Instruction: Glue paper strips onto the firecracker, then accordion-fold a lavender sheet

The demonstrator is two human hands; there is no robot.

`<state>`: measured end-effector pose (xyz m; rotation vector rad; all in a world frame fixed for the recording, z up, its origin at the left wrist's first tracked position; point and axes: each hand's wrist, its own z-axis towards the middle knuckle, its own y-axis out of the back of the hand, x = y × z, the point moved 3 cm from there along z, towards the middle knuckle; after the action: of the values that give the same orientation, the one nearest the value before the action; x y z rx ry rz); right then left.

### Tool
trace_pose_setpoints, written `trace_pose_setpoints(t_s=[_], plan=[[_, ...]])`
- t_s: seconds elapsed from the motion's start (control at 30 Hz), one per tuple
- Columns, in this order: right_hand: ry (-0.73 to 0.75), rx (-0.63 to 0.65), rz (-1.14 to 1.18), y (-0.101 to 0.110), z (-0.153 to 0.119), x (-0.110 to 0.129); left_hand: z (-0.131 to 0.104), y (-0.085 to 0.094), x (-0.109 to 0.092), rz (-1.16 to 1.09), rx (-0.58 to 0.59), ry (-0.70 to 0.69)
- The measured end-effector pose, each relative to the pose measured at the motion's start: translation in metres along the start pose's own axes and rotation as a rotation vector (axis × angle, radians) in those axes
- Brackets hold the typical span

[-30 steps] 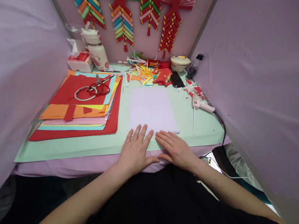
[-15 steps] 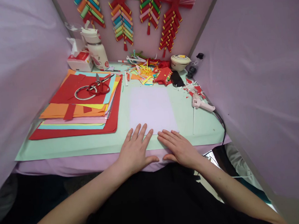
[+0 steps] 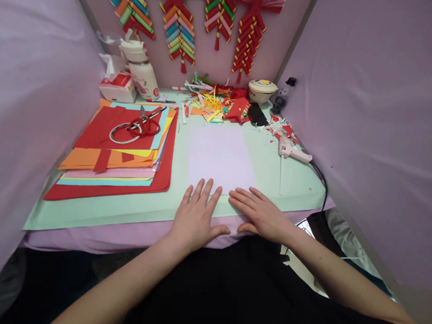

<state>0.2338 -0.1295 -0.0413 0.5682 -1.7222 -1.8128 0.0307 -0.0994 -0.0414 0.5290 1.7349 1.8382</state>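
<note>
A pale lilac sheet of paper (image 3: 220, 154) lies flat on the mint-green tabletop (image 3: 159, 203). My left hand (image 3: 197, 215) rests palm down with fingers spread, its fingertips on the sheet's near left edge. My right hand (image 3: 258, 213) lies flat at the near right edge, fingers stretched out and angled left. Neither hand grips anything. Left of the sheet is a stack of coloured paper (image 3: 108, 159), topped by red-handled scissors (image 3: 145, 126) and a white ring-shaped item (image 3: 120, 134).
At the right sits a glue gun (image 3: 292, 150) with a cable over the edge. Behind the sheet are paper scraps (image 3: 212, 103), a black phone-like slab (image 3: 257, 114) and a lidded bowl (image 3: 262, 90). A bottle (image 3: 143, 75) and tissue box (image 3: 118, 88) stand back left. Paper firecracker strings (image 3: 179, 33) hang behind.
The whole view has shifted very slightly. Both hands stay in place on the sheet, and nothing has been picked up or moved.
</note>
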Motion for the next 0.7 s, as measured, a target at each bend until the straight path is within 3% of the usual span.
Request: trace_pose_setpoints(t_s=[0.17,0.3,0.47,0.7], plan=[[-0.002,0.020,0.001,0.000,0.000,0.000,0.000,0.005,-0.002,-0.007,-0.003,0.010],[0.006,0.022,-0.002,-0.001,0.000,-0.001,0.002,0.012,-0.016,-0.008,-0.022,-0.040],[0.019,-0.012,-0.015,-0.003,-0.002,-0.001,0.005,0.001,-0.035,-0.007,0.004,-0.111],[0.023,-0.008,-0.046,-0.004,-0.002,-0.001,0.003,-0.009,-0.037,0.016,-0.011,-0.058]])
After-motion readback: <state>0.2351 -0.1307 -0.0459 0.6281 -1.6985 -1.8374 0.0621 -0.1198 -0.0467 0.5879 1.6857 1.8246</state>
